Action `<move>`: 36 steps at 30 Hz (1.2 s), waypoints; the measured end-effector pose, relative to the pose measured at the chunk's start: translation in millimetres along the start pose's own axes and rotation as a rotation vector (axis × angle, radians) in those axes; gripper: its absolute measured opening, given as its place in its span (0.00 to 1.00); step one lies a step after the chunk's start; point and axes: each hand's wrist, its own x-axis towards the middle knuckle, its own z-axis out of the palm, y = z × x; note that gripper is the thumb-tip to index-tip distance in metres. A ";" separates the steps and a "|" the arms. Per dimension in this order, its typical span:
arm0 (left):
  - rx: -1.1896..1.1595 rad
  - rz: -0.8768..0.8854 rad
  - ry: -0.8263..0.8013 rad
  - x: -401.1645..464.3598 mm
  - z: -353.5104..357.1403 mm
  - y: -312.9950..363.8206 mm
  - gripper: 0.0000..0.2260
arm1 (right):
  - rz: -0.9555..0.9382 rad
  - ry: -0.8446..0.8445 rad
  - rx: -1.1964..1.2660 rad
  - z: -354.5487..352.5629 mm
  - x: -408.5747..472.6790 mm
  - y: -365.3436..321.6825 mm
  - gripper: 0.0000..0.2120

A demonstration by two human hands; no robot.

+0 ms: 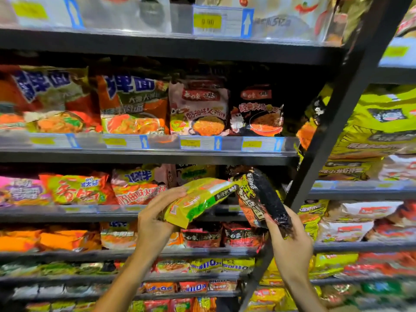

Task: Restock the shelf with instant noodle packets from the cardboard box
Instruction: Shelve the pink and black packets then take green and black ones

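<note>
Head view, only cam. Both hands up w/ stock, in front of the dark metal shelf unit (144, 157), third tier down.

Left hand (155, 218) at approx 7 o'clock of frame centre: fingers curled round the near end of a yellow-green crinkly plastic noodle packet (198, 200), which is tilted w/ its far end up toward 1 o'clock.

Right hand (290, 242) at approx 5 o'clock: grips the lower end of a black-and-orange plastic noodle packet (258, 197), held near upright, its top just under the shelf edge above. The two packets touch or nearly touch at their upper ends; can't tell which.

Cardboard box not in view.

Step, as I read it: placing, not fetching. Both packets are at the tier but neither is set down yet.

Next move calls for: match each packet to its row, e.g. the black one likely to the black packets w/ red print (242, 237) one tier down at 6 o'clock, then slide in behind the front lip, label facing out. The yellow-green one's slot isn't clear.
</note>
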 end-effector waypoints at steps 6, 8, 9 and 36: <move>-0.032 0.021 -0.063 33.6 12.5 -41.7 0.13 | -0.098 0.085 -0.200 26.5 -1.3 -0.6 0.18; -0.030 -0.001 -0.120 38.3 20.9 -55.3 0.15 | -0.157 0.142 -0.305 31.8 -3.1 0.4 0.19; -0.045 -0.030 -0.151 39.9 24.7 -61.0 0.17 | -0.179 0.185 -0.336 34.2 -3.6 1.2 0.19; 0.853 0.302 0.003 30.6 73.3 -91.0 0.15 | -0.102 0.039 -0.271 26.2 31.7 18.9 0.23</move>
